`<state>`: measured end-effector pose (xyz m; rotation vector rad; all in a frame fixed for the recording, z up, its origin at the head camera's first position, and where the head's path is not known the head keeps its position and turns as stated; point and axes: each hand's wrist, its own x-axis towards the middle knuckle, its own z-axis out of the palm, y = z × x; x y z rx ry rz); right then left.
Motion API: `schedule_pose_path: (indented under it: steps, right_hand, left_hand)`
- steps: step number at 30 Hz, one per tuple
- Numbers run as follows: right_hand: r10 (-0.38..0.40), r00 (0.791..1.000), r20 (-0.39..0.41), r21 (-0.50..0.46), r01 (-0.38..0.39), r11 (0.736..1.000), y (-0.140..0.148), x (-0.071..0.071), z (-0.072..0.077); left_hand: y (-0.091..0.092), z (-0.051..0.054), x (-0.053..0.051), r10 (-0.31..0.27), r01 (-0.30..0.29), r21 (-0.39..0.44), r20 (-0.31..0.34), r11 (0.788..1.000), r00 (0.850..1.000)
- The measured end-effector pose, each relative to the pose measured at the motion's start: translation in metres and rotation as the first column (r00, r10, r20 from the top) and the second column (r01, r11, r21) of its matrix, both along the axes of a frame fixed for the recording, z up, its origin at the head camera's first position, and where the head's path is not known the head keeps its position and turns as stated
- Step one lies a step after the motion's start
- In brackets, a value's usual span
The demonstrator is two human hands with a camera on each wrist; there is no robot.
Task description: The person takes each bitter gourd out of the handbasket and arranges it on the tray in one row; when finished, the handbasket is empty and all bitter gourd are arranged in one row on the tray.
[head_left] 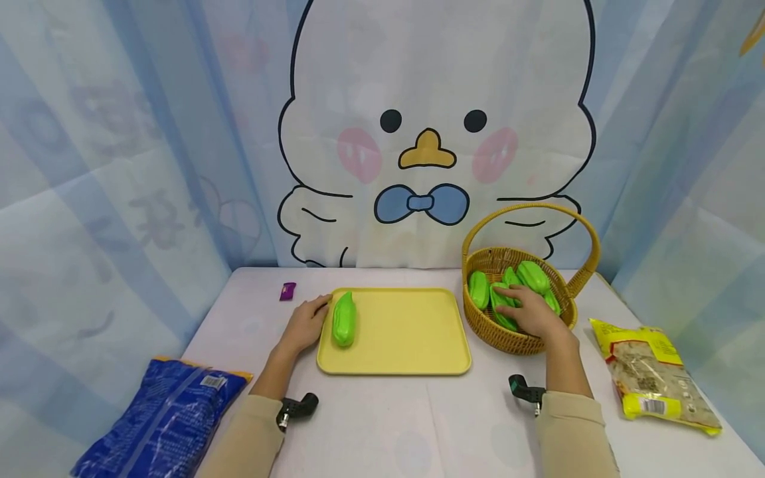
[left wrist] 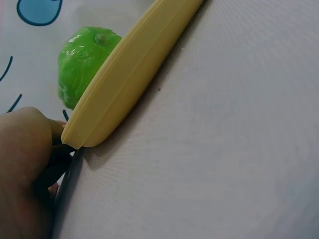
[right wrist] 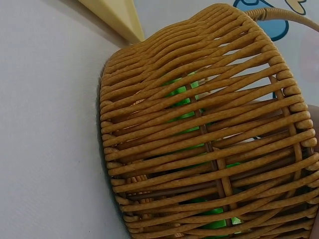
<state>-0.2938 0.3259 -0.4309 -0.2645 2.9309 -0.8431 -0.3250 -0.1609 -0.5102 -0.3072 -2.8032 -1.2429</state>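
Observation:
A glossy green vegetable-shaped piece (head_left: 343,320) lies lengthwise near the left end of the yellow tray (head_left: 397,372). At that tray's upper left edge rests the left hand (head_left: 305,324), fingers against the rim; the left wrist view shows the hand (left wrist: 25,164) at the end of the tray (left wrist: 129,79), the green piece (left wrist: 82,64) beyond the rim. Inside the wicker basket (head_left: 508,342), the right hand (head_left: 532,313) has its fingers spread over green pieces (head_left: 502,318), touching one. The basket wall (right wrist: 209,129) hides most of that hand in the right wrist view.
A small purple packet (head_left: 287,291) lies left of the tray, near the table's back. The blue bag (head_left: 164,421) is at the front left. To the basket's right lies a yellow bag (head_left: 654,375). The basket's tall handle (head_left: 469,242) arches above it, near the printed curtain.

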Motion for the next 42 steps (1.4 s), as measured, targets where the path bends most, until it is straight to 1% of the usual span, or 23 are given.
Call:
schedule_pose_path:
  steps: [6,13,19,26,29,34,39,42]
  right_hand:
    - [-0.011,1.0,-0.011,-0.022,0.01,1.0,0.001,-0.001,-0.001]
    - [-0.022,1.0,-0.019,-0.118,0.02,0.993,0.006,0.002,0.0]
    - [-0.061,0.998,-0.01,-0.184,0.058,0.981,0.008,0.004,0.004]
    - [-0.084,0.996,-0.03,-0.2,0.076,0.977,0.009,0.004,0.007]
    - [-0.103,0.993,-0.06,-0.213,0.088,0.973,0.009,0.004,0.007]
    - [-0.141,0.985,-0.101,-0.269,0.11,0.957,0.009,0.004,0.008]
    - [-0.173,0.981,-0.092,-0.318,0.136,0.938,0.007,0.006,0.013]
    - [-0.166,0.981,-0.102,-0.338,0.123,0.933,0.005,0.007,0.017]
  left_hand:
    - [-0.001,-0.001,0.0,0.009,-0.009,-0.006,0.008,1.0,1.0]
    - [-0.001,-0.001,0.001,0.008,-0.008,-0.009,0.014,1.0,1.0]
    - [0.0,0.0,0.002,0.003,-0.003,-0.006,0.006,1.0,1.0]
    - [0.0,0.001,0.003,0.004,-0.004,0.01,0.013,1.0,1.0]
    - [0.0,0.001,0.003,0.006,-0.006,0.005,0.012,1.0,1.0]
    - [0.0,0.0,0.002,0.008,-0.008,0.002,0.016,1.0,1.0]
    - [0.001,0.0,0.002,0.006,-0.006,-0.004,0.015,1.0,1.0]
    - [0.0,0.001,0.003,0.011,-0.011,0.0,0.019,1.0,1.0]
